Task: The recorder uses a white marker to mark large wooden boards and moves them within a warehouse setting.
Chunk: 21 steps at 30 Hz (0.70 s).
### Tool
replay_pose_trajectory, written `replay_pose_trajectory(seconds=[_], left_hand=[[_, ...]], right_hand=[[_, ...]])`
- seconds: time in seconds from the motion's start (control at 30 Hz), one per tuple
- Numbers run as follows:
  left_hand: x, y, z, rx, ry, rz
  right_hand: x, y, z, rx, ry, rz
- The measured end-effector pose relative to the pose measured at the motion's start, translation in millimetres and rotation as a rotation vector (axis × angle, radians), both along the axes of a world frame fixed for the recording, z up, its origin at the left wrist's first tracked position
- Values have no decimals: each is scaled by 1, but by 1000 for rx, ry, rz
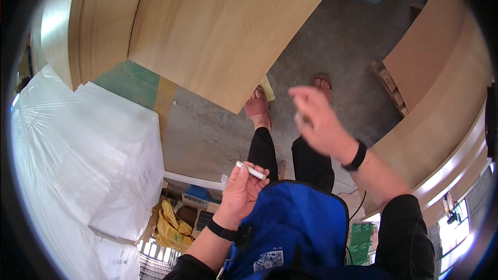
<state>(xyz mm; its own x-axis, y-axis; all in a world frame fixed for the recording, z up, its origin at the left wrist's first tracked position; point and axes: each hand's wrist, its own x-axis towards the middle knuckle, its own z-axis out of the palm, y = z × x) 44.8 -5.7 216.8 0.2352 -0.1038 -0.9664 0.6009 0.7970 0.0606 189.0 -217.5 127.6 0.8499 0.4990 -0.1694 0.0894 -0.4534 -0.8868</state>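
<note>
My left hand (240, 192) is closed around a short white cylinder (254, 171), about finger length; its exact kind cannot be told. Thumb and fingers pinch it in front of the blue apron (306, 212). To the right, my right hand (317, 122) is raised over the floor, somewhat blurred. Its index finger stretches forward, a gap shows by the thumb, and nothing is seen in it. Ahead of both hands lies a large light wooden panel (218, 31), its near corner reaching close to my left foot.
Stacked boards (104, 26) stand at far left, above a bulky load in white plastic film (114, 150). More curved-looking boards (436, 103) on a pallet (391, 88) line the right side. A yellow bag (171, 228) lies at lower left. My feet stand on grey concrete (202, 119).
</note>
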Motion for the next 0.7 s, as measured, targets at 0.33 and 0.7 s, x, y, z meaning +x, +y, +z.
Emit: replay_pose_trajectory(seconds=[0.33, 0.7], left_hand=[[-43, -21, -5, 99, -48, -890], [-40, -17, -6, 114, -13, -968]], right_hand=[[76, -9, -77, -486, -281, -142], [55, 31, -93, -462, -386, 91]])
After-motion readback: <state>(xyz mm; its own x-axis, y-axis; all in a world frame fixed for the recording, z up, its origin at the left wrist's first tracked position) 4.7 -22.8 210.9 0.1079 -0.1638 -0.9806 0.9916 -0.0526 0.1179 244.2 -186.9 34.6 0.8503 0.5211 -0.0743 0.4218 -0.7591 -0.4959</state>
